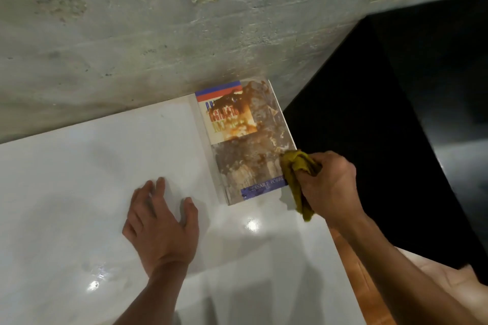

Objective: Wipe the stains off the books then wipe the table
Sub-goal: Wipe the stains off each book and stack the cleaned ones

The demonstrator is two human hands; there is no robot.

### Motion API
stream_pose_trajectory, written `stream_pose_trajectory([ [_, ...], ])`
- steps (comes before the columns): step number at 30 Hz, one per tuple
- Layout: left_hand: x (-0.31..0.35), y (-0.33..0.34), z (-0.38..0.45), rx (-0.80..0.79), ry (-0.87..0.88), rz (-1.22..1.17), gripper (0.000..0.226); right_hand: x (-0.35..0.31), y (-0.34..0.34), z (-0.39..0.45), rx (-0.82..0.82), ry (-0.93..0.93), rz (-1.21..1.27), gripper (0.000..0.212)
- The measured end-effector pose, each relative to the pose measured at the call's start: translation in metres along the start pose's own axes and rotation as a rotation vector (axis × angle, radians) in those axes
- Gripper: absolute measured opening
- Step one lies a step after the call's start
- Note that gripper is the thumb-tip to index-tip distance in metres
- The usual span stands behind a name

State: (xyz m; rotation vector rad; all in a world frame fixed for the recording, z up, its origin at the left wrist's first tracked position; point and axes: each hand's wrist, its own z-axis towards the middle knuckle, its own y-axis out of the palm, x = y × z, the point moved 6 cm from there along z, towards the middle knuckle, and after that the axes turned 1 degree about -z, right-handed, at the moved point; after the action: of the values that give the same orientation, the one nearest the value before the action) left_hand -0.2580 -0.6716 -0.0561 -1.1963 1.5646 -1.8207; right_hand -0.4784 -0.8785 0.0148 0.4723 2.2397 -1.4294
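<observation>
Two hands: left hand (163,227) flat on table (66,192); right hand (330,187) grips cloth (295,166) at book (248,145) edge.

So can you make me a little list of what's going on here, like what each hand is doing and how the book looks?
left hand: flat on the white table, fingers spread, holding nothing
right hand: grips a bunched yellow cloth
cloth position: at the book's right edge, near its lower corner
book: lies closed, cover up, against the grey wall
book cover: brown stains over much of it
table: glossy, with light reflections
right of table: a dark area
</observation>
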Motion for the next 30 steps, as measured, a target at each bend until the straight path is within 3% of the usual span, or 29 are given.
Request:
stream_pose_trajectory([
  [2,0.000,-0.001,0.000,-0.007,0.000,0.019,0.066,-0.004,0.000,0.004,0.021,0.015,0.031,0.029],
  [5,0.001,0.000,0.001,-0.014,-0.002,0.021,0.065,-0.003,0.012,-0.009,-0.053,-0.069,-0.094,0.008],
  [10,0.000,0.000,0.001,0.000,0.005,0.027,0.065,-0.001,0.003,-0.003,-0.005,0.028,-0.084,0.010],
  [16,0.003,-0.002,0.000,0.027,0.016,-0.003,0.064,-0.050,0.048,-0.042,-0.123,-0.134,-0.103,0.001],
  [20,0.001,-0.002,0.000,0.036,0.007,-0.004,0.064,-0.048,0.049,-0.042,-0.142,-0.100,-0.085,0.002],
  [26,0.001,-0.002,0.002,0.022,0.007,0.009,0.063,-0.046,0.039,-0.036,-0.088,-0.104,-0.140,0.019],
  [30,0.001,-0.001,0.001,0.013,0.009,0.007,0.064,-0.064,0.059,-0.034,-0.138,-0.132,-0.125,0.004],
])
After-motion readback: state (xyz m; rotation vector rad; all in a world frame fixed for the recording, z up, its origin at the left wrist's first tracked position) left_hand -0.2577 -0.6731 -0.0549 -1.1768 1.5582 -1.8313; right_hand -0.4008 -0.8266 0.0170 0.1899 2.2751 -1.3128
